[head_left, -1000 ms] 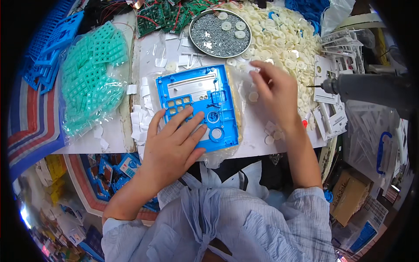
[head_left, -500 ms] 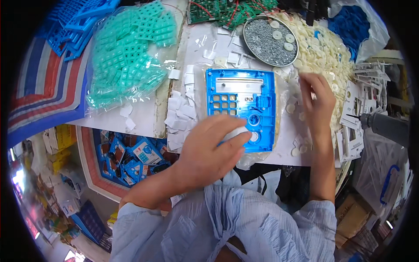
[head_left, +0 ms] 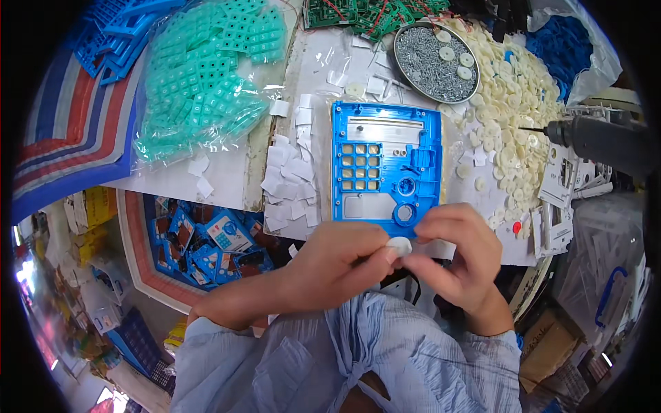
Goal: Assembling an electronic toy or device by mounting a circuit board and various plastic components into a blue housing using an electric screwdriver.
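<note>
My left hand [head_left: 348, 258] pinches a small white round piece [head_left: 399, 246] between thumb and forefinger, just off the near edge of the blue plastic housing. Close beside it on the right is my right hand [head_left: 460, 253], its curved fingers and thumb apart; the thumb tip is at the edge of the white piece, and whether it grips cannot be seen. The blue housing [head_left: 430, 175] lies with its inner side up, showing a grid of square key openings, a slot at the top and two round openings at the right.
Cream discs [head_left: 513, 103] are heaped at the right, by a round tray of screws [head_left: 434, 58]. White paper squares [head_left: 286, 179] lie left of the housing. A bag of green keypads [head_left: 200, 89] is farther left, and a dark electric screwdriver [head_left: 595, 138] juts in at right.
My right hand has come down from the cream discs to the white piece. My left hand has drawn toward me, off the housing. The view has shifted slightly.
</note>
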`<state>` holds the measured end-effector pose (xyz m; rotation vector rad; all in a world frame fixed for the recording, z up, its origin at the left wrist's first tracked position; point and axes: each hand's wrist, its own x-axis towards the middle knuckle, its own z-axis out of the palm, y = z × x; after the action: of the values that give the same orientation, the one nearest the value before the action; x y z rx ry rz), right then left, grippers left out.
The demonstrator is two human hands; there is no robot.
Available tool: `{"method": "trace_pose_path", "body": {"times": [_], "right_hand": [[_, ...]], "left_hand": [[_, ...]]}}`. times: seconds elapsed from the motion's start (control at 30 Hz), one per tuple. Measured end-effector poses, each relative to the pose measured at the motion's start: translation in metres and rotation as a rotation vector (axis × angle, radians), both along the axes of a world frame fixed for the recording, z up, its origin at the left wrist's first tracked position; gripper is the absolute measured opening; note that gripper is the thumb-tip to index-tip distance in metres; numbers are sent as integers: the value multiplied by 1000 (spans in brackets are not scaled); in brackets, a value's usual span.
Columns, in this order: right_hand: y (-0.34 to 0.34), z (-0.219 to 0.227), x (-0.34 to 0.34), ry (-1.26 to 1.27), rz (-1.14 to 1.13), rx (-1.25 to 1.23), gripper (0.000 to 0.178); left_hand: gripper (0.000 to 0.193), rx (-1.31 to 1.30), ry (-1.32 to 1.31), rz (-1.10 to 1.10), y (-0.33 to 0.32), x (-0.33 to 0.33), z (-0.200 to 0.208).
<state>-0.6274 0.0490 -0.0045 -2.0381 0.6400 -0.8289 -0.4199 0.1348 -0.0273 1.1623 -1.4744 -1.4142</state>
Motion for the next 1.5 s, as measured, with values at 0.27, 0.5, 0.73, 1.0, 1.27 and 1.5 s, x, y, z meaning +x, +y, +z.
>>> {"method": "trace_pose_path", "body": {"times": [0.27,0.5,0.73,1.0,1.27,1.5], "right_hand": [[-1,-12,-7,173,-103,6,11],[-41,-18,-2,441,-134,-112,11],[-36,-24,15,659,-99,-368,16],[-41,-25,18,679,5,-478,20],[-40,-34,13,622,-56,-316,22],[-35,-41,4,452,-69,-271,21]], "left_hand": [[23,-392,-420,141,6,-11,-22],[37,-613,-799,15,-35,29,-13],[39,-573,-880,-29,-34,20,-23],[40,-645,-925,-42,-37,16,-30],[38,-682,-979,-56,-41,15,-29],[32,-787,-976,-204,-59,23,-24]]}}
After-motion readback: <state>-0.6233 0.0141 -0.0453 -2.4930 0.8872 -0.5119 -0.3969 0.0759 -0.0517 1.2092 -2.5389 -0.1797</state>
